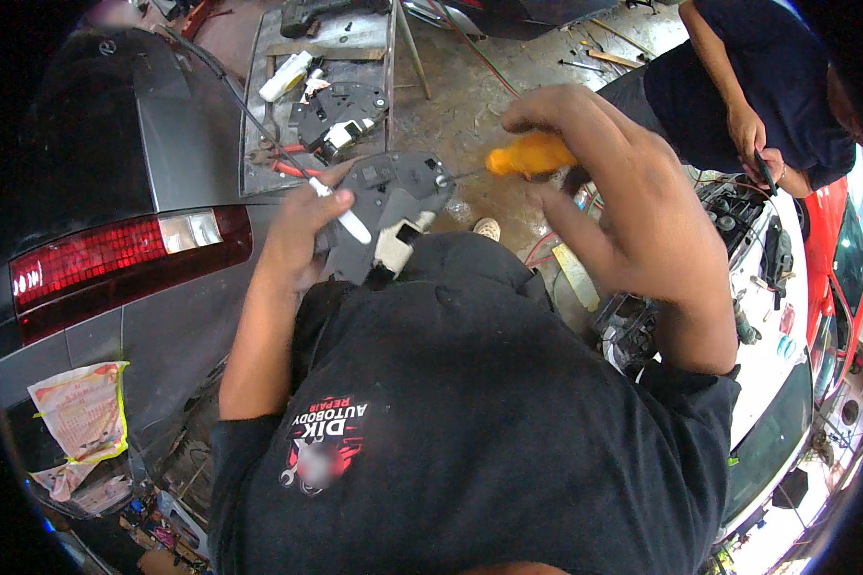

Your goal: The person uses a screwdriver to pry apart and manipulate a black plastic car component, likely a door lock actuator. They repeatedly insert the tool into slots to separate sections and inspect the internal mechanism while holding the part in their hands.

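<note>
My left hand [302,225] grips a grey plastic door-lock mechanism [393,196] with a white connector block and a white rod, held up in front of my chest. My right hand [594,168] is closed around the orange handle of a screwdriver [527,155]. Its thin shaft points left and the tip meets the upper right corner of the mechanism. A cable runs from the mechanism up and to the left.
A grey car's rear with a red tail lamp [115,259] stands at left. A metal panel [259,115] on the floor carries another lock unit, pliers and a white bottle. Another person [758,86] in dark clothes stands at upper right beside a white car's engine bay [738,216].
</note>
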A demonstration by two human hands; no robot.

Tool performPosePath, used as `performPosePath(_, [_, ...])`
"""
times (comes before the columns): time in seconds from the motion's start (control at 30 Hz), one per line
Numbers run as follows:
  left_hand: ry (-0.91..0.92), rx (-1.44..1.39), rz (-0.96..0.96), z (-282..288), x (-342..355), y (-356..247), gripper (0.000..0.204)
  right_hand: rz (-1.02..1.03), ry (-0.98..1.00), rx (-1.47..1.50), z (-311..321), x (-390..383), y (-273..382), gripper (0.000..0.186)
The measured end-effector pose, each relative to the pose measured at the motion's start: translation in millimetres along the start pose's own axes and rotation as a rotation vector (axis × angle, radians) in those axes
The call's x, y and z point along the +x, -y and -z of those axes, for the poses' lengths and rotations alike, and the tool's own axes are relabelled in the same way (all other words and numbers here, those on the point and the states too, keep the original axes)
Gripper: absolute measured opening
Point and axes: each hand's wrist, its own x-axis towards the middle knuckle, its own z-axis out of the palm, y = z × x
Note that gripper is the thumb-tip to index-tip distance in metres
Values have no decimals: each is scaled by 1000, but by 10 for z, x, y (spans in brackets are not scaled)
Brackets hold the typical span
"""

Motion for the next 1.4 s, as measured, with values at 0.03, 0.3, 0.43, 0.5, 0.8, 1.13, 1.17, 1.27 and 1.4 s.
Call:
performPosePath(0.03, [-57,8,8,20,59,-3,72,28,6,25,-53,58,-107,37])
performPosePath(0.3, [-105,71,30,555,746,188,44,-29,174,-21,-657,459,-747,32])
performPosePath(0.43, [-111,78,63,534,833,204,41,-45,188,9,-847,504,-901,33])
performPosePath(0.5, [-112,81,78,589,912,249,41,-60,199,23,-893,531,-944,33])
performPosePath(0.8, [-112,98,53,894,1151,446,38,-70,171,-1,-935,615,-1031,27])
performPosePath(1.13, [-72,29,34,697,1058,303,32,-110,148,-32,-915,663,-1013,29])
performPosePath(1.17, [-70,28,37,715,1068,311,33,-112,147,-23,-911,666,-1015,30])
performPosePath(1.27, [-68,20,42,651,1038,276,38,-186,190,-86,-884,694,-977,35])
performPosePath(1.4, [-82,47,47,782,1097,360,46,-172,191,-67,-906,696,-1012,38])
